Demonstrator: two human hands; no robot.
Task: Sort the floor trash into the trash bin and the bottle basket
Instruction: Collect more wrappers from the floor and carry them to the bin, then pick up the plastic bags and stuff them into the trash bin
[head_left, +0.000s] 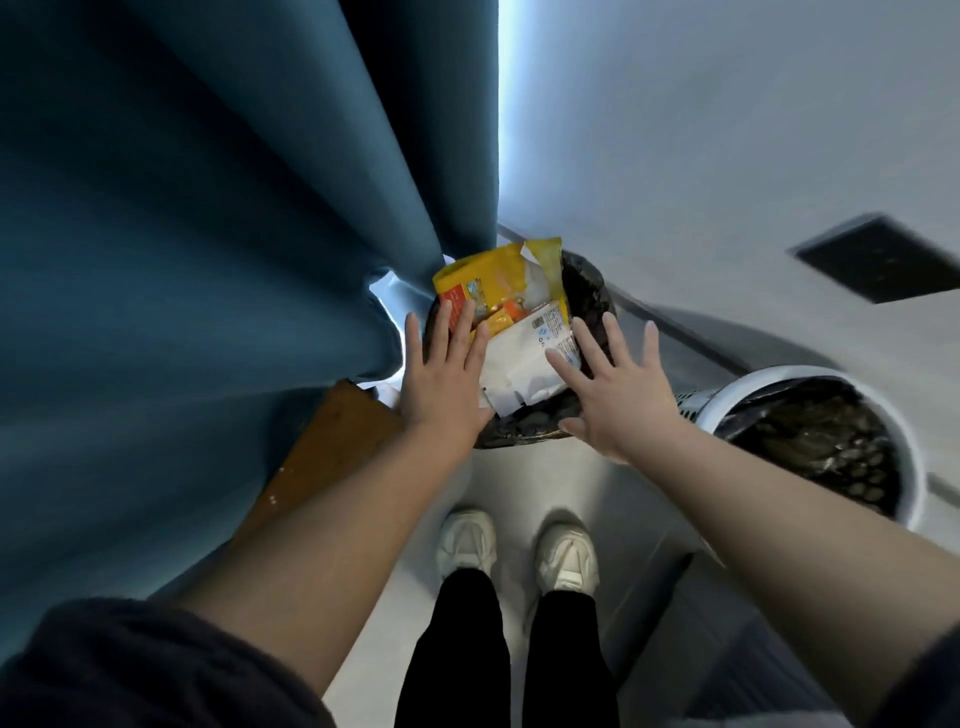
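The left hand (441, 379) lies flat with straight fingers on the yellow bag (493, 275). The right hand (618, 395) is spread wide and holds nothing, beside the white wrapper (519, 364). Both wrappers stick out of the black trash bin (587, 291), mid frame. A white basket (810, 370) stands at right.

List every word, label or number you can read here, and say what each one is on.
Nothing is legible.
On the yellow bag: print on a reddish panel and a small blue logo, too blurred to read.
On the white packet: a block of small black print and a square code, too small to read.
No text shows anywhere else.
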